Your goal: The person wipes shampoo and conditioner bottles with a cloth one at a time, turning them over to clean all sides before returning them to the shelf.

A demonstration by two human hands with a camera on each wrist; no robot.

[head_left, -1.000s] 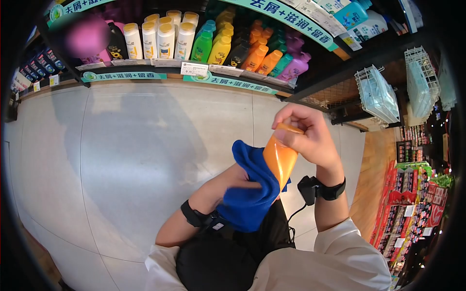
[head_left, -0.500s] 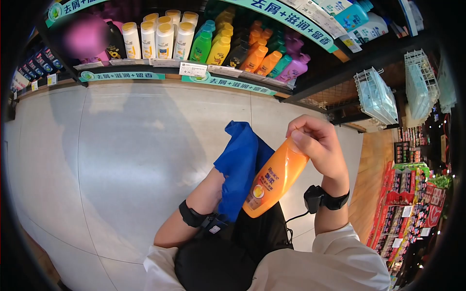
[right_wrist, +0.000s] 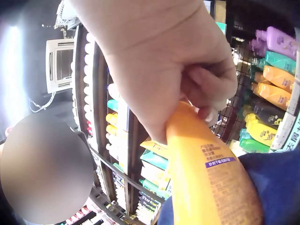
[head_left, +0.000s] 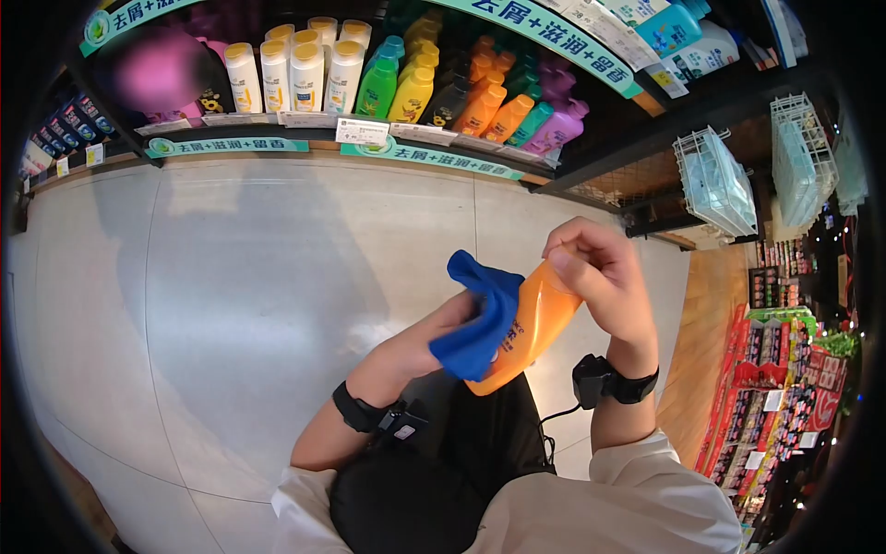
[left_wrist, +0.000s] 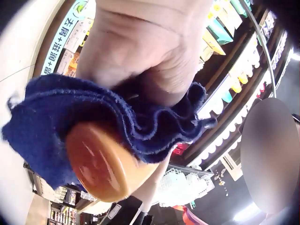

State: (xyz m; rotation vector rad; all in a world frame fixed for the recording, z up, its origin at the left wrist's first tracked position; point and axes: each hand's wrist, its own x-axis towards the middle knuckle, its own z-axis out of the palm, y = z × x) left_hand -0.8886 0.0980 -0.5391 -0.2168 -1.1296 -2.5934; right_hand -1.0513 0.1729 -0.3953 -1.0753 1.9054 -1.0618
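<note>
Change: blue cloth, hanging beside orange bottle half a second ago, now laps its lower label; we judge wiping contact is back.
Right hand: pinches bottle's top.
Left hand: grips cloth, fingertips hidden.
Bottle: tilted, between hands.
Shelf edge: ahead, well apart.
Room: we see floor leftward.

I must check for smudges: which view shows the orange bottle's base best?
The left wrist view: the base of the orange bottle faces that camera, mostly clear of the blue cloth. The head view shows the bottle's lower end only from the side; the right wrist view cuts it off at the bottom edge.
</note>
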